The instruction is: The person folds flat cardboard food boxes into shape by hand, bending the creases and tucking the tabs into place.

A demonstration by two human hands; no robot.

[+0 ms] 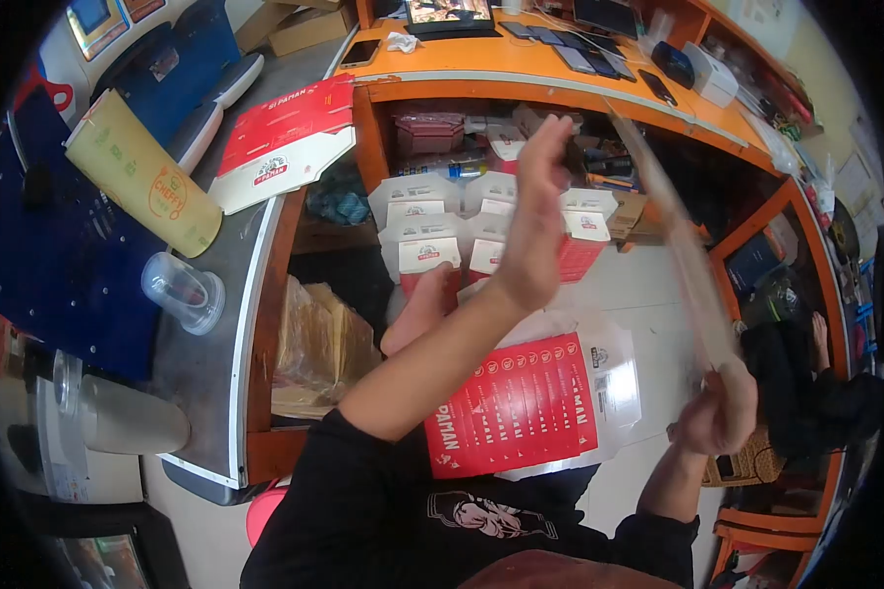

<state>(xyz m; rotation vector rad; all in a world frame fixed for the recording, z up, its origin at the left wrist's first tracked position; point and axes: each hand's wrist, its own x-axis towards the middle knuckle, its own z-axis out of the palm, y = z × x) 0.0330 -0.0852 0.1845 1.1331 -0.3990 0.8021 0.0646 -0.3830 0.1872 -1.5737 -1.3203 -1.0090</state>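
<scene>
My right hand [722,412] grips the lower end of a flat cardboard box blank [686,245], which stands almost edge-on to me and is blurred. Raised at the middle, my left hand [538,221] has its fingers stretched upward and holds nothing. A fanned stack of red flat box blanks [516,407] printed "PAMAN" lies over my lap. Beyond it, several folded red and white boxes [429,255] stand in rows on the floor, their flaps up. My left forearm and hand partly cover them.
On the grey counter at left are more flat blanks [285,137], a large yellow cup [147,177] and a clear plastic cup [182,293]. Several phones [575,54] lie on the orange desk [432,64]. A bare foot [417,312] rests beside the boxes. Another person's hand [820,339] shows at right.
</scene>
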